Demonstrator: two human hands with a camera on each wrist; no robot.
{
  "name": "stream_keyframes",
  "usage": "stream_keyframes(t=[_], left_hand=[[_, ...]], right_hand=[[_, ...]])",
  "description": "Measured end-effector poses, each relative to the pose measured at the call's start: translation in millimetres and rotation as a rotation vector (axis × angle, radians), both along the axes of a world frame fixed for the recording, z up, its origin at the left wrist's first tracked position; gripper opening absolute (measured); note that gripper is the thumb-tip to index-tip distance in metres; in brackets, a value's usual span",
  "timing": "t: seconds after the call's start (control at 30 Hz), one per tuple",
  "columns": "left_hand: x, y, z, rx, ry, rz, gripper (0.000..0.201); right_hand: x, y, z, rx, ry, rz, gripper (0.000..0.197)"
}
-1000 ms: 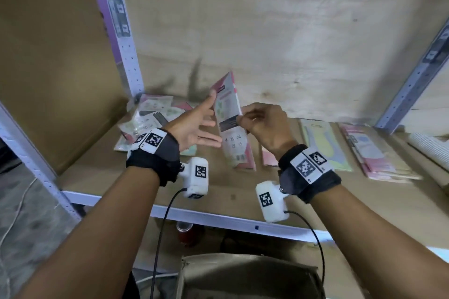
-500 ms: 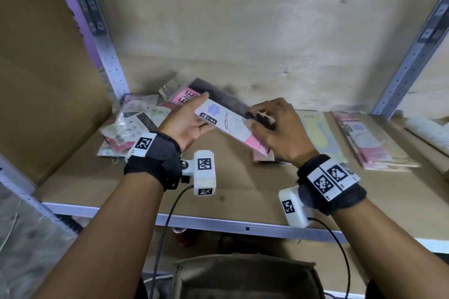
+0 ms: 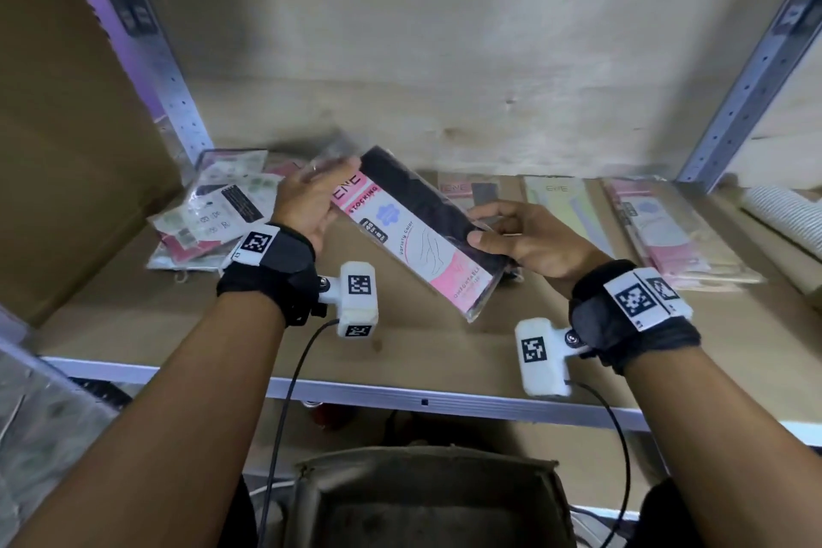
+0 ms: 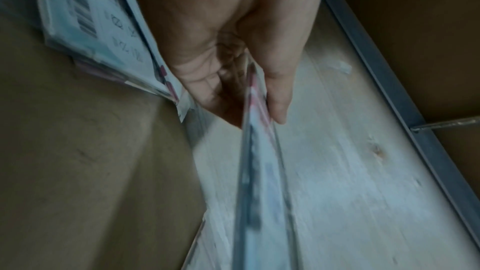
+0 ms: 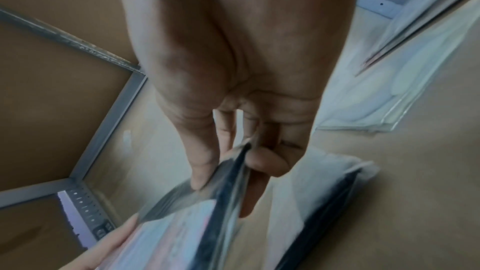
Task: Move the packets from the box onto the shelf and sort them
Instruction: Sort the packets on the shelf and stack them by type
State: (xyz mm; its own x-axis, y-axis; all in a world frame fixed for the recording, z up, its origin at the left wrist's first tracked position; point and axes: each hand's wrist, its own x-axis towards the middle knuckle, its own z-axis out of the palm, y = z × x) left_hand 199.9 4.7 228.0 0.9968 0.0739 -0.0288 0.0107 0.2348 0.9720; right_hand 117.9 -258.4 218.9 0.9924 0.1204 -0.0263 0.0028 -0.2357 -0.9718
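Note:
A stocking packet (image 3: pixel 413 231), a pink and white card with black stockings in clear plastic, hangs slanted and face up above the wooden shelf (image 3: pixel 187 316). My left hand (image 3: pixel 311 196) pinches its upper left end, and the left wrist view shows thumb and fingers on the packet's edge (image 4: pixel 259 171). My right hand (image 3: pixel 502 231) pinches the dark long edge, thumb on top and fingers beneath; the right wrist view shows this grip on the packet (image 5: pixel 221 202). The open box (image 3: pixel 427 498) sits below the shelf, its inside dark.
A loose pile of packets (image 3: pixel 213 214) lies at the shelf's left. Flat on the shelf lie a grey packet (image 3: pixel 480 191), a yellow packet (image 3: pixel 565 200) and a pink stack (image 3: pixel 658 236). A white ribbed roll (image 3: pixel 783 214) is far right. Metal uprights (image 3: pixel 747 76) flank the bay.
The packet has turned from upright with its back showing to slanted with its printed front up. My left hand has gone from an open touch to pinching its end.

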Motion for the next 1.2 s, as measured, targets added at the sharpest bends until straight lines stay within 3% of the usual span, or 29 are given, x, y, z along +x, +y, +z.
stream_keyframes(t=[0.27,0.37,0.47,0.57,0.67,0.93,1.1,1.2], left_hand=[[2,2,-8,0.318,-0.042,0.146,0.016],[2,4,-8,0.461,-0.095,0.2,0.029],[0,6,-10,0.497,-0.119,0.168,0.046],[-1,6,-8,0.401,-0.039,0.021,0.051],[-7,6,-2,0.225,0.043,-0.095,0.045],[-13,-1,2,-0.236,0.107,-0.31,0.024],[-5,-6,-4,-0.348,0.158,-0.217,0.032],[4,-8,-8,-0.317,0.194,-0.127,0.058]], right_hand=[[-7,-20,-9,-0.032,0.076,-0.092,0.013],[-9,-22,-10,-0.01,0.088,-0.102,0.026],[-13,-24,-9,-0.025,0.124,-0.092,0.023],[-18,-31,-8,-0.022,0.153,-0.032,0.02],[-20,-36,-8,0.051,0.131,-0.011,0.026],[-18,-30,-7,0.122,0.108,-0.016,0.009],[-17,-32,-7,0.156,0.127,-0.051,0.013],[-15,-33,-5,0.237,0.14,-0.101,0.013]])
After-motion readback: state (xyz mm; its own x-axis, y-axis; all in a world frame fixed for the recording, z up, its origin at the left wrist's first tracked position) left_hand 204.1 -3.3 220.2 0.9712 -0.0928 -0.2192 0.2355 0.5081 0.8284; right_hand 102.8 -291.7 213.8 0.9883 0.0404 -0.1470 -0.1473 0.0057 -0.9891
